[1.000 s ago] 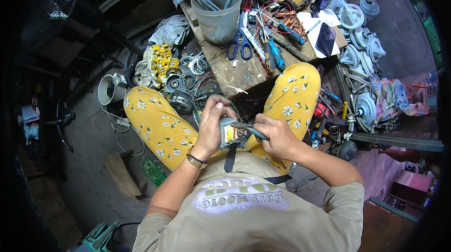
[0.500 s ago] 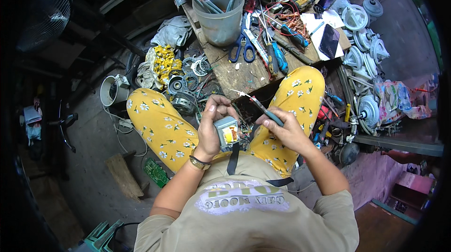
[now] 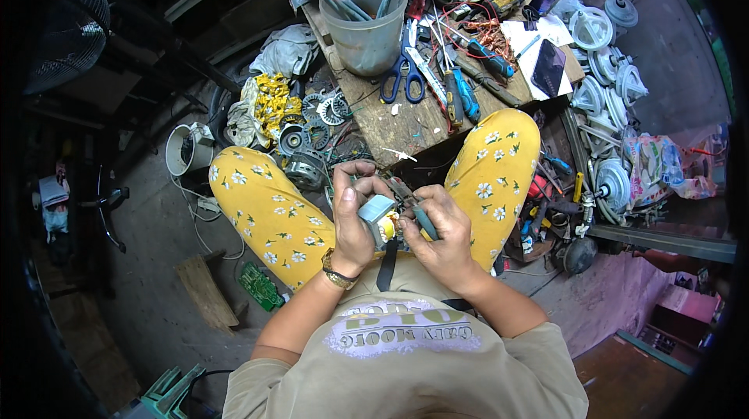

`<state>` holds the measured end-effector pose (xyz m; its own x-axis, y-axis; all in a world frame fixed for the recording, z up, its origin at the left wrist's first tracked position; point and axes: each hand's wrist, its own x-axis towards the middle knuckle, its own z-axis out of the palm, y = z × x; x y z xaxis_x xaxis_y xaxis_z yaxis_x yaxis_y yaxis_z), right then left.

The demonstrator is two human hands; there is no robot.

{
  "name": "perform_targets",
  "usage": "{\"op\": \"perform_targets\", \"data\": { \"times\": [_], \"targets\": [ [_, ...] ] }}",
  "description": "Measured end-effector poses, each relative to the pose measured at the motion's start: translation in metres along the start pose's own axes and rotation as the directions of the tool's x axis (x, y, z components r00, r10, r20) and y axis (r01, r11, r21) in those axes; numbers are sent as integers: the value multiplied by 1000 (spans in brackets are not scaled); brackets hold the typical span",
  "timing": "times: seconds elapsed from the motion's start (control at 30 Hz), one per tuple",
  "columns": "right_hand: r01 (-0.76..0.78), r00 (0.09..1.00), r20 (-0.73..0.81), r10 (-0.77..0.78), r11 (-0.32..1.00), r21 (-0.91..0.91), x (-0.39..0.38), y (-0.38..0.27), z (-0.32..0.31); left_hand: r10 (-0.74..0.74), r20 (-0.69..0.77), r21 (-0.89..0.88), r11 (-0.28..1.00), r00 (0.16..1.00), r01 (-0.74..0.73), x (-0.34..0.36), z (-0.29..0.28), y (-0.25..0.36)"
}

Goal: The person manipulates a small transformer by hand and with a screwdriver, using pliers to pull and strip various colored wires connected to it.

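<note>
My left hand [image 3: 355, 220] is closed around a small grey boxy part [image 3: 376, 209], which looks like a transformer with yellow tape and copper-coloured winding at its open side. Beside it, my right hand [image 3: 443, 228] grips a hand tool with a grey-blue handle [image 3: 426, 224]. The tool's dark front end points up and away, close to the fingers of my left hand; its exact kind is not clear. Fingers of my right hand are near or against the part's taped side. Both hands are over my lap, between my knees.
Ahead stands a wooden bench [image 3: 382, 122] with a plastic bucket [image 3: 363, 29], scissors [image 3: 403, 79], screwdrivers [image 3: 466, 95], copper wire [image 3: 488, 33] and a phone [image 3: 548, 69]. Motor parts [image 3: 304, 169] lie left of it. White plastic parts [image 3: 608, 99] are piled at right. A green circuit board [image 3: 260, 286] lies on the floor.
My right hand has moved left and down, bringing the tool beside the grey part. My left hand has turned the part slightly. A white scrap stays on the bench edge.
</note>
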<state>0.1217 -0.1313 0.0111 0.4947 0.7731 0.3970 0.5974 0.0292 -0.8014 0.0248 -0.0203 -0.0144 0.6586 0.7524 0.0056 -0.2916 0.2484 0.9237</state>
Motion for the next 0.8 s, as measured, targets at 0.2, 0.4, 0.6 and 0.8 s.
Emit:
{"op": "perform_targets", "data": {
  "times": [0.2,0.4,0.6,0.8],
  "targets": [
    [-89,996,-1,90,992,88,-5,-6,6,-10,30,46,999,999,9,-4,-5,-2],
    [-167,985,-16,172,973,159,-11,-4,7,18,85,148,989,996,-30,-4,-8,-3],
    [-388,895,9,446,770,506,-12,-6,7,-212,263,-69,969,941,237,0,-15,7],
    [-321,904,-20,426,711,625,-6,-2,-6,-216,230,-1,975,949,222,-16,2,19]
  ]
}}
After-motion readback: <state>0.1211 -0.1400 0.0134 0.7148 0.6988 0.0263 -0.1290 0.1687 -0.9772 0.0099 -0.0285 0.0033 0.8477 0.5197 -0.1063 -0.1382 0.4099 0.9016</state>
